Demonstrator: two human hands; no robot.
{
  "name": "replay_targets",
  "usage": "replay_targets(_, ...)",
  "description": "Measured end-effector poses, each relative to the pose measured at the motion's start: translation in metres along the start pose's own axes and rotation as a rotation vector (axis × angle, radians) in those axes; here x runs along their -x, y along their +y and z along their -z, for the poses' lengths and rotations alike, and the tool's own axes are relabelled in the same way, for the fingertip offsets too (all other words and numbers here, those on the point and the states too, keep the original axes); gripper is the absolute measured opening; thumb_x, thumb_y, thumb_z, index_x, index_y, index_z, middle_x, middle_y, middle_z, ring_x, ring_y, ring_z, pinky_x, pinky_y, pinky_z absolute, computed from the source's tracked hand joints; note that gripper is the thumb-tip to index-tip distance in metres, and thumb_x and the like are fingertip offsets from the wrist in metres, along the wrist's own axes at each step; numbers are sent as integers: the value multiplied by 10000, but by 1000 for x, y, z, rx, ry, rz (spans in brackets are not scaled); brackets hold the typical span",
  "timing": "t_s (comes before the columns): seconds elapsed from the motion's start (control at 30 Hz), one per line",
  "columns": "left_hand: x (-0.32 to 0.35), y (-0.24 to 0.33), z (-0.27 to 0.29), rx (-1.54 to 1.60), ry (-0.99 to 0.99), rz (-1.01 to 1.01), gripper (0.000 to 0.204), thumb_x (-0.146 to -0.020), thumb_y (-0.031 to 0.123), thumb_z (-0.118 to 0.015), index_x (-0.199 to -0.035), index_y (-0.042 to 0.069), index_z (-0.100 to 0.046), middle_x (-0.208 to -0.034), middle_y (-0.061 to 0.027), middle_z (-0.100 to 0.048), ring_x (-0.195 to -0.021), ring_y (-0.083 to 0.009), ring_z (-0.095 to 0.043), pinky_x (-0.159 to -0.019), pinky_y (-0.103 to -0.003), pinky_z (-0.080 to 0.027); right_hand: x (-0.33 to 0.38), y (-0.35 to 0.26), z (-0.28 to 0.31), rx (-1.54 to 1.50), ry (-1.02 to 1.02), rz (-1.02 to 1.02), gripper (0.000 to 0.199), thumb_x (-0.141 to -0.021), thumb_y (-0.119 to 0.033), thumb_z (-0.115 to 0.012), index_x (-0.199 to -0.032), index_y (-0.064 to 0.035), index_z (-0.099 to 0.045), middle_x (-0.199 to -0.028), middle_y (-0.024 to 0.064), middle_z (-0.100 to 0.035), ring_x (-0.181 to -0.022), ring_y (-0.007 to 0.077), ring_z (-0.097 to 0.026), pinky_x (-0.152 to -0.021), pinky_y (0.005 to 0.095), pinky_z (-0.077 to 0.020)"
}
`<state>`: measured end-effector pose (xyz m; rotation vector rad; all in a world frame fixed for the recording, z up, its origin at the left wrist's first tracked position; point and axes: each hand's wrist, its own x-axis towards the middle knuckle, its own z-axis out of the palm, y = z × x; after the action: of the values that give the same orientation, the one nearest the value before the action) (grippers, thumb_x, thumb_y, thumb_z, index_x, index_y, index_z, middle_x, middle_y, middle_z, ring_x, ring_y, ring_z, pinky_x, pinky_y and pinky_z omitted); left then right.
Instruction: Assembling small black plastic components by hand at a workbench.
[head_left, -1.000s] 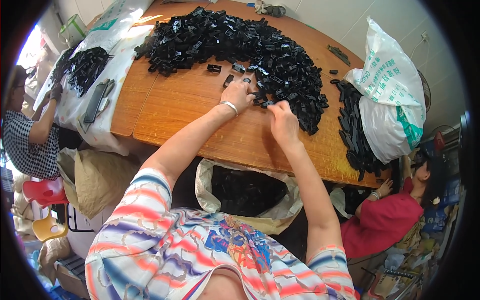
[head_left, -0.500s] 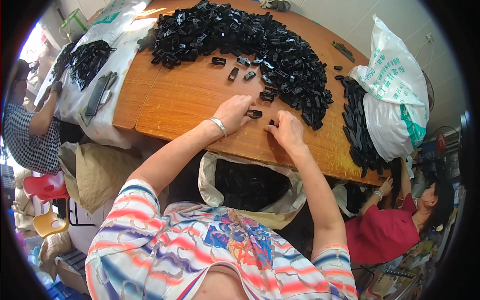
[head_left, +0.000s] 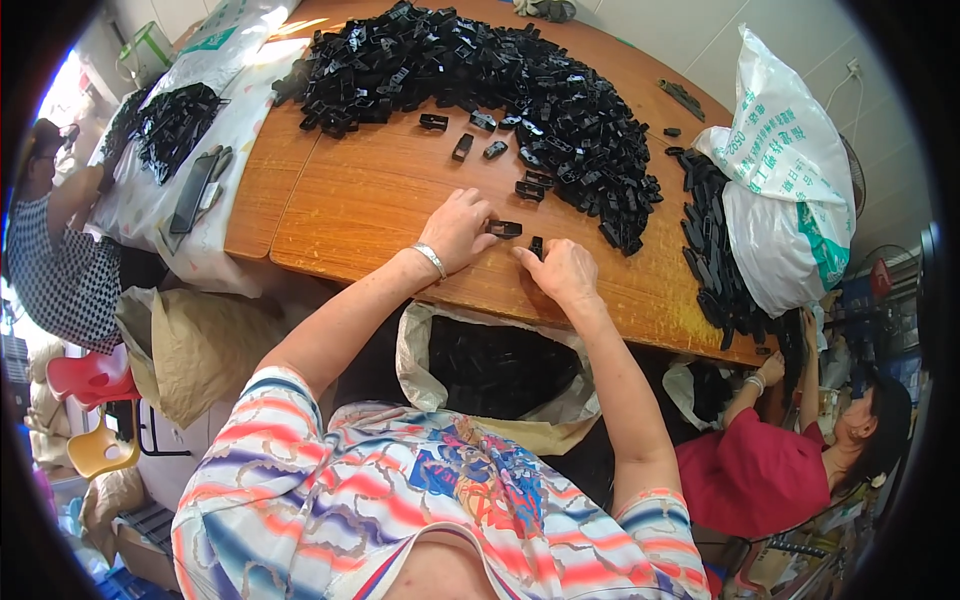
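Observation:
Above the wooden table (head_left: 370,210), near its front edge, my left hand (head_left: 460,230) pinches a black plastic part (head_left: 506,229), an open rectangular frame, by its left end. Close by on the right, my right hand (head_left: 565,272) holds a smaller black plastic piece (head_left: 537,245) upright between thumb and fingers. A narrow gap separates the two pieces. Beyond my hands, several loose black parts (head_left: 462,147) lie in front of a large curved heap of black plastic parts (head_left: 440,65).
An open sack (head_left: 412,365) with black parts inside hangs below the table edge. On the right are long black pieces (head_left: 703,240), a white plastic bag (head_left: 790,180) and a person in a red top (head_left: 765,465). Another person (head_left: 65,240) sits at the left beside a covered table (head_left: 150,220).
My right hand has moved left, toward my left hand, and the small piece in it now stands upright and shows more. My left hand is nearly still.

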<state>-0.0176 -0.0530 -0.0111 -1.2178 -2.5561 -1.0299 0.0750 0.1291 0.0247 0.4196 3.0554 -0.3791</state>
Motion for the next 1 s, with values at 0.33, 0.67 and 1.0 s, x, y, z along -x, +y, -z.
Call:
replay_targets(0.33,6,0,1,21,45,35,256,-761,134,-763,-981,57,-655,-1005,-115,-577,-1035,-316,-547,-892,-394,-489,15,17,-4,-150,239,502,238,-827,-1,-596,-1048,-75,-647,-1203,133,-535,-982,351,-632,-804,445,-538)
replay_targets(0.67,6,0,2,23,26,53,221,-773,137,-750,-962,64,-661,-1005,-102,-580,-1035,-303,-549,-879,-392,-496,1,4,-4,-342,243,499,245,-760,-59,-751,-995,-78,-686,-988,114,-585,-854,336,-645,-721,421,-536)
replay_targets(1.0,6,-3,-1,23,40,44,209,-767,120,-734,-956,64,-667,-997,-96,-587,-1026,-301,-550,-874,-390,-498,-24,-17,-2,-182,265,571,265,-776,-75,-757,-1035,-65,-705,-936,100,-593,-806,313,-649,-697,404,-531)
